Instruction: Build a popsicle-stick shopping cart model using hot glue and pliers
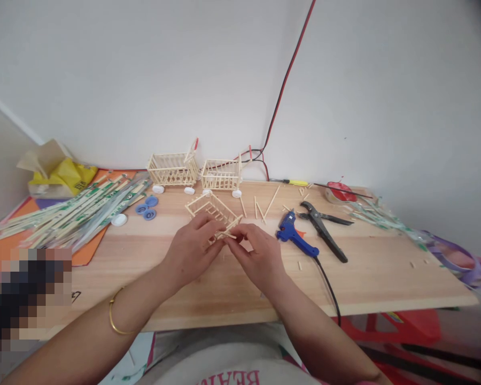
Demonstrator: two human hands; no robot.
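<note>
My left hand (194,248) is closed on the near end of a small basket frame made of thin wooden sticks (220,206), which tilts above the table. The fingers of my right hand (260,254) pinch a short wooden stick (230,235) against the same end of the frame. My fingertips partly hide where stick and frame meet. Behind the frame stand two small stick-built shopping carts, the left one (172,170) and the right one (223,175), both with white round wheels and red on their handles.
Right of my hands lie a blue glue gun (297,238) with its cord and a black-handled cutter (324,230). Loose sticks (273,203) and a yellow knife (297,183) lie farther back. Leftward are blue caps (149,214), a white cap (119,219) and wrapped chopsticks (100,211).
</note>
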